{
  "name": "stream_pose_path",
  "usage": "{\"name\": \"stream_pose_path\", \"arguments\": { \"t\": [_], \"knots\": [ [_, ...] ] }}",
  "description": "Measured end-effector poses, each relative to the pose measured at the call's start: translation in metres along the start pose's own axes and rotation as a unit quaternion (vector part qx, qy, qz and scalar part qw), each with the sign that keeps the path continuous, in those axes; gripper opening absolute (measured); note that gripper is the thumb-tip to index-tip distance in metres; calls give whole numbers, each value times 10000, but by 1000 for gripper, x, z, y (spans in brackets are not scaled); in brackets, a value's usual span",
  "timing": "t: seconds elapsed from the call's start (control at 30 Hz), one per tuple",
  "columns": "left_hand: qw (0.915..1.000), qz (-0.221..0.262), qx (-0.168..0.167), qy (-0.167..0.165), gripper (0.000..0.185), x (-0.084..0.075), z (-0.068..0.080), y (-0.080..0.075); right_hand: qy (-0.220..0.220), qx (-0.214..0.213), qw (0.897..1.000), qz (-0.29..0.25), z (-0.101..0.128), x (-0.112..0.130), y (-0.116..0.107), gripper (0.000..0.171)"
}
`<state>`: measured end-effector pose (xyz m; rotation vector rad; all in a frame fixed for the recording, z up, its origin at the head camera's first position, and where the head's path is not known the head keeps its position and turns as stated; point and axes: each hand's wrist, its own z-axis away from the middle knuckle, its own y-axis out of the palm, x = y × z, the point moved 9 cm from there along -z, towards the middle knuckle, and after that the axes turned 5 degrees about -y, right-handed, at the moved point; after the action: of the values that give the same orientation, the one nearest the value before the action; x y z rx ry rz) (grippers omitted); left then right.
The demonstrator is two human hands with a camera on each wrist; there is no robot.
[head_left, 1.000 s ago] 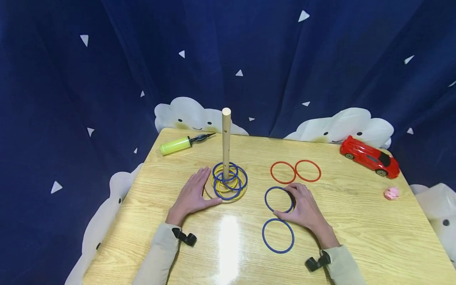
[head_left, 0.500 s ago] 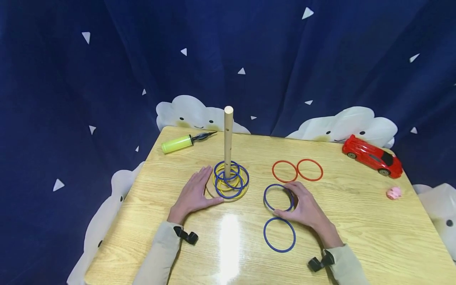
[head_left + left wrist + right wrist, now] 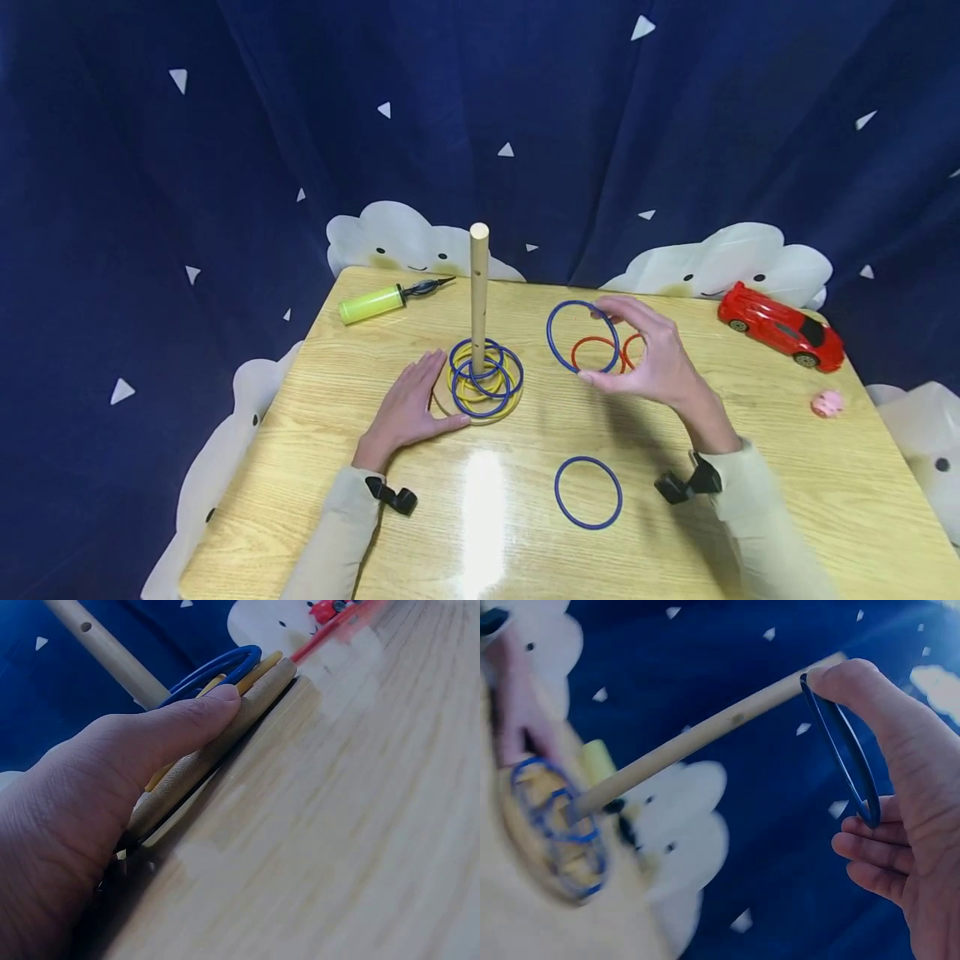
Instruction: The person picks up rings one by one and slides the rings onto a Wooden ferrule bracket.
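In the head view my right hand [image 3: 656, 354] pinches a blue ring [image 3: 548, 333] between thumb and fingers, raised above the table and tilted. The right wrist view shows that ring nearly edge-on, with the thumb at one side and fingertips at the other. A wooden peg [image 3: 479, 292] stands upright on a round base [image 3: 262, 694]. Blue rings [image 3: 480, 416] and yellow rings [image 3: 259, 673] lie loosely overlapped around its foot. My left hand [image 3: 401, 412] rests against the base's left and front edge, fingers extended, its thumb on the rim.
Another blue ring [image 3: 588, 527] lies on the table. Two red rings lie behind the right hand, the left red ring [image 3: 592, 337] partly visible. A yellow-green hand pump [image 3: 371, 304], a red toy car [image 3: 780, 327] and a pink pig-face toy [image 3: 827, 404] sit farther out.
My right hand has lifted the blue ring off the table and moved it up and away from me, over the red rings. The left hand stays at the base.
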<state>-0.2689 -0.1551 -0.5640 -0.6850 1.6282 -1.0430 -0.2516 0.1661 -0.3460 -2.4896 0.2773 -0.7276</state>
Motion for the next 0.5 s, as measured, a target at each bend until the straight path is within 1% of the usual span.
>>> {"name": "stream_pose_path", "arguments": {
  "t": [0.13, 0.23, 0.37, 0.5],
  "knots": [
    [10000, 10, 4, 9, 127, 0, 1, -1, -374, -38, 9992, -145, -46, 19, -10, 91],
    [10000, 6, 25, 8, 127, 0, 1, -1, -595, 18, 9981, -143, -75, 29, -11, 90],
    [10000, -42, 33, -9, 127, 0, 1, -2, -893, 23, 9958, -179, -107, 39, -6, 85],
    [10000, -3, 53, -12, 127, -1, 1, -2, -1099, -71, 9937, -199, -131, 43, 0, 81]
  ]
}}
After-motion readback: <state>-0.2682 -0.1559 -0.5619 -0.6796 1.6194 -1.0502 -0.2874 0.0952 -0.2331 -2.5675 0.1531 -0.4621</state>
